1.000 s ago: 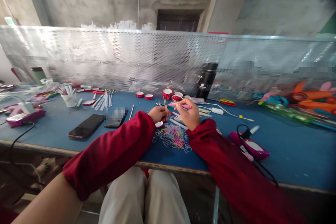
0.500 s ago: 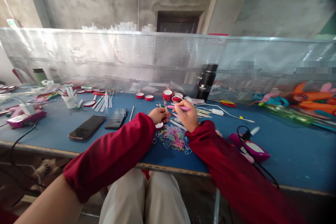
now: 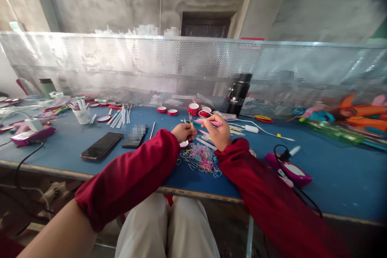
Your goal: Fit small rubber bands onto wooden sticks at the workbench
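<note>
My left hand (image 3: 185, 132) is closed around a thin pale stick (image 3: 191, 120) that stands upright from the fingertips. In my right hand (image 3: 220, 133) a pink pen (image 3: 200, 121) is gripped like a writing tool, its tip pointing left towards the stick. Whether the tip touches the stick I cannot tell. Below the hands lies a loose pile of small coloured rubber bands (image 3: 201, 156). A small white dish (image 3: 184, 144) sits partly hidden under my left hand. Beyond the hands stand small red tins (image 3: 194, 109) with white tops.
Two phones (image 3: 101, 146) lie to the left, near a white cup of pens (image 3: 81, 116). A black thermos (image 3: 239, 94) stands by the perforated metal screen (image 3: 157, 58). On the right are a purple device with a cable (image 3: 294, 172) and orange balloon-like shapes (image 3: 356, 109).
The view has shifted very slightly. Both hands keep their grip and almost the same place, with the pen still level beside the stick.
</note>
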Demonstrator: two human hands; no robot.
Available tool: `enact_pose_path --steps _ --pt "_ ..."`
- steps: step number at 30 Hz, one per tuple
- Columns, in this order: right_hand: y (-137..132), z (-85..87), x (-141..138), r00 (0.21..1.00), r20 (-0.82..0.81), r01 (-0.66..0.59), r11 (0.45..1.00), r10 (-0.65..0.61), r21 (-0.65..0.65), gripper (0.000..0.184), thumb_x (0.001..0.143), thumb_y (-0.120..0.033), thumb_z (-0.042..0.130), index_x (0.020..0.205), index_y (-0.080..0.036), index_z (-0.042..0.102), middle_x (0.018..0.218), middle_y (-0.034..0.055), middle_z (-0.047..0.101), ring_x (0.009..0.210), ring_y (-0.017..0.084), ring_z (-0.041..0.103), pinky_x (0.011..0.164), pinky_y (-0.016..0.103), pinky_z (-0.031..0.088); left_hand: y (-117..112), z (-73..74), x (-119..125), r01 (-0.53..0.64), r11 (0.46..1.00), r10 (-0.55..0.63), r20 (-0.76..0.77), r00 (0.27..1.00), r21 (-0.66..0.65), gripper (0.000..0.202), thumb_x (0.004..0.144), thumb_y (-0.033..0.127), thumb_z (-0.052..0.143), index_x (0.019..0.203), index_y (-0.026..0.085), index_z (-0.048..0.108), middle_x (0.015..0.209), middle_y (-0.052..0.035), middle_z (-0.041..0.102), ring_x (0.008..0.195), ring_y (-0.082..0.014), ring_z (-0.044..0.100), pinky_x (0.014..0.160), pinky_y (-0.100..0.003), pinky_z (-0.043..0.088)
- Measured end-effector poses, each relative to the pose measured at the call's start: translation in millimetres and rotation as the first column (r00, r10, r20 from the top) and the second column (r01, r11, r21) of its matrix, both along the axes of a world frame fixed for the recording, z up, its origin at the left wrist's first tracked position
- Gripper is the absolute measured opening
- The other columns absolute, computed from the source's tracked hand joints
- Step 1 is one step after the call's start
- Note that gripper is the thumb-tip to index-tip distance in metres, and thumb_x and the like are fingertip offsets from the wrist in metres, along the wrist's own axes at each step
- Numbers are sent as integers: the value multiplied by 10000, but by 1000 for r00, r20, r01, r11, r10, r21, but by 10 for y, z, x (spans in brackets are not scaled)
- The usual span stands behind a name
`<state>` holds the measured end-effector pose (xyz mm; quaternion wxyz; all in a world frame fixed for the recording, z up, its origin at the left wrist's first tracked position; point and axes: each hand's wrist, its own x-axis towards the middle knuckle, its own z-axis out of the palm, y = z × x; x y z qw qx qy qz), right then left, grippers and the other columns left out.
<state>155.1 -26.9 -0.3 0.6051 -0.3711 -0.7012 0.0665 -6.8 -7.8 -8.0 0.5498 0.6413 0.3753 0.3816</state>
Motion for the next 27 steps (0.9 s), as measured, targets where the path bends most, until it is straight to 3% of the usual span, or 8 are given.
enact_pose_path --steps 3,27 --pt "9 -5 -1 999 1 -40 999 40 -22 131 844 -305 555 740 -226 555 685 -15 657 672 158 616 674 290 468 4 1 2 12 1000 -12 0 1000 -6 130 855 136 499 738 117 554 502 18 542 387 -41 433 392 -173 252" --pt "-1 5 -7 1000 8 -13 1000 13 -2 140 846 -306 547 738 -219 564 684 -10 656 666 154 614 676 286 466 -3 -11 5 7 1000 -7 -39 999 4 161 877 121 445 759 110 554 515 15 531 393 -48 419 405 -189 240"
